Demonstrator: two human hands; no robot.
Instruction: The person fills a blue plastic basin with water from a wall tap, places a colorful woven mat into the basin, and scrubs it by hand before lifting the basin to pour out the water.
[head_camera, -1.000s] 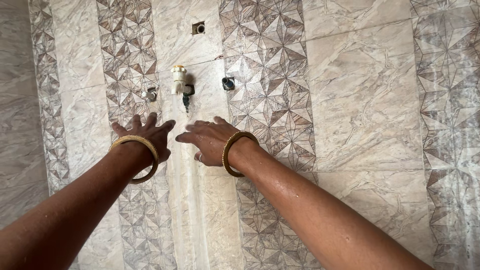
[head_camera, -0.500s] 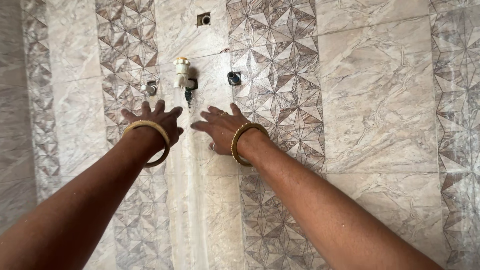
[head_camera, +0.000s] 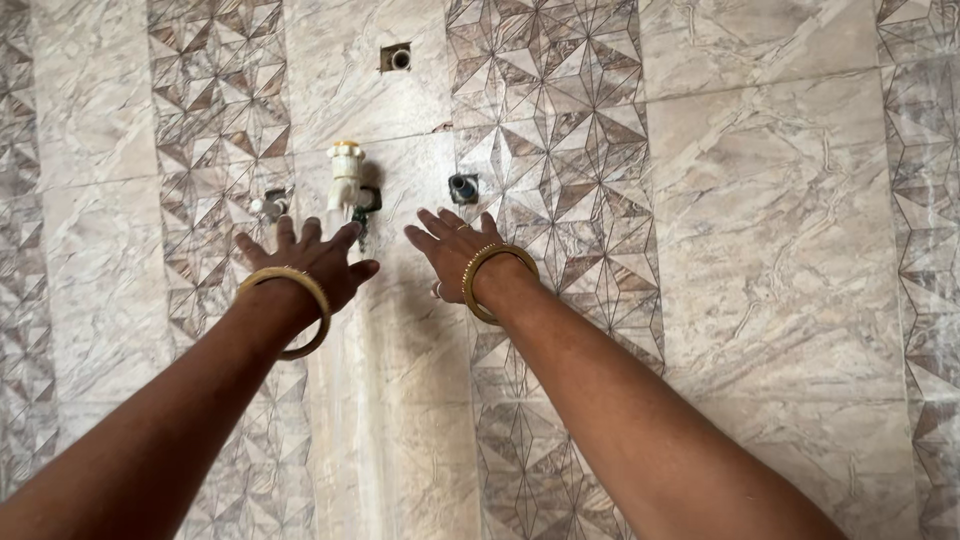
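A cream plastic tap (head_camera: 345, 175) sticks out of a tiled wall (head_camera: 760, 220), and water runs down from it in a thin sheet (head_camera: 345, 400). My left hand (head_camera: 310, 260) is spread flat just below the tap, its fingertips close to the spout, with a gold bangle (head_camera: 290, 310) on the wrist. My right hand (head_camera: 450, 250) is stretched out to the right of the stream, fingers apart, holding nothing. It also wears a gold bangle (head_camera: 490, 280) and a ring. Both forearms are wet.
The wall has marble-look tiles and strips of star-patterned tiles (head_camera: 545, 120). A small metal fitting (head_camera: 268, 205) sits left of the tap, a capped pipe end (head_camera: 462, 187) to its right, and a square pipe hole (head_camera: 396, 57) above.
Both hands have moved up the wall toward the tap, and the gap between them has widened. The left fingertips now reach the spout's level.
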